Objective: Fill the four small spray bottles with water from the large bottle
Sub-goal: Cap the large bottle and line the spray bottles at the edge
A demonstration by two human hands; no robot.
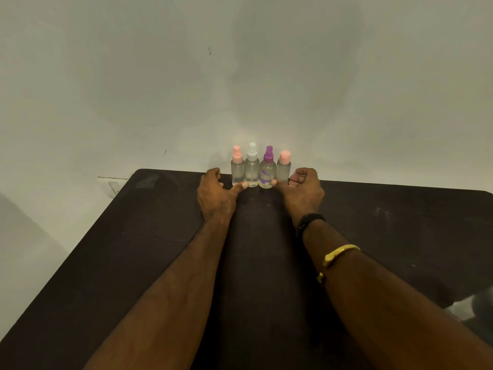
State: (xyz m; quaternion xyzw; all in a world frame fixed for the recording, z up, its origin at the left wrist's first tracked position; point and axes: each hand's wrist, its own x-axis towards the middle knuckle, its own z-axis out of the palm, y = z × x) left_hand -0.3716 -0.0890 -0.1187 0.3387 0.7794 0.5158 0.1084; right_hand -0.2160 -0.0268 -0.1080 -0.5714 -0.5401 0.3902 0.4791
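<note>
A dark table (106, 249) stood against a pale wall (240, 76). At its far edge four small spray bottles stood upright in a tight row, long axes vertical and nozzles up: a pink-capped bottle (237, 169), a white-capped bottle (252, 169), a purple-capped bottle (267, 172) and a second pink-capped bottle (284, 169). The left hand (217, 196) lay left of the row, fingers loosely curled and clear of the glass, its straight thumb (241, 186) touching the row's base. The right hand (302, 193), with a black wristband (309, 220), mirrored it; whether its curled fingers gripped the end bottle could not be told.
</note>
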